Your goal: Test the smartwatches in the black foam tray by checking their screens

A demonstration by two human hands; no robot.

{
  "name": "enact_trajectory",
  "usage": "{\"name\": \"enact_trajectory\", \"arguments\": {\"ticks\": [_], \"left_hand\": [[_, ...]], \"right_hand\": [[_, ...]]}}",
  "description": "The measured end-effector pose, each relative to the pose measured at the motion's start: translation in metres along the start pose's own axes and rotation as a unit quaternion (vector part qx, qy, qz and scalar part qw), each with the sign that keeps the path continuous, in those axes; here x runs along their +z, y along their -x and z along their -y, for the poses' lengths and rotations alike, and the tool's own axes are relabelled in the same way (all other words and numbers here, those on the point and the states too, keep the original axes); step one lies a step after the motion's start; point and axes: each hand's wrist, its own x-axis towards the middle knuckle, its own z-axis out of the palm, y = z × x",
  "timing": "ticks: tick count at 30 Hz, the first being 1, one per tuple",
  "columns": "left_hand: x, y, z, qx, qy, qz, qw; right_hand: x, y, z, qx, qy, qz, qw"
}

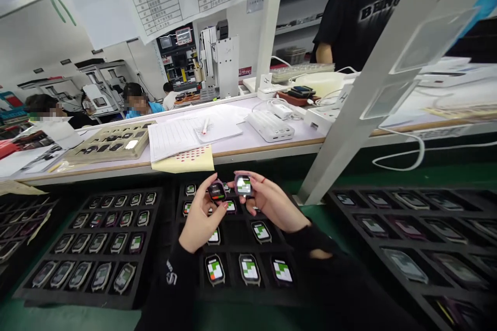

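Note:
My left hand (200,220) pinches a small smartwatch body (216,191) with a dark screen showing a red patch. My right hand (272,202) grips a second watch body (244,185) whose screen shows white and green blocks. Both are held just above a black compartment tray (233,238) in front of me. Several more watch bodies with lit screens lie in that tray, such as one at the front row (249,269). Black sleeves cover both my forearms.
Another black tray (93,240) of watches lies to the left, a third tray (419,248) to the right. A slanted white post (349,114) rises right of my hands. A raised shelf (240,142) holds papers, power strips and a beige tray. People work beyond it.

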Motion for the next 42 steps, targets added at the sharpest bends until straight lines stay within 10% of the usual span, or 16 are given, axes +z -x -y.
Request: {"name": "enact_trajectory", "arguments": {"ticks": [14,23,42], "left_hand": [[-0.005,0.002,0.019,-0.076,-0.043,-0.073,0.993],[0.001,0.007,0.01,-0.065,0.007,0.009,0.998],[0.003,0.01,0.002,-0.072,-0.062,-0.014,0.995]], "right_hand": [[-0.021,0.005,-0.024,0.045,0.063,-0.013,0.997],[-0.02,0.006,-0.026,0.049,0.029,-0.025,0.998],[-0.009,0.008,-0.028,0.04,0.108,-0.032,0.993]]}}
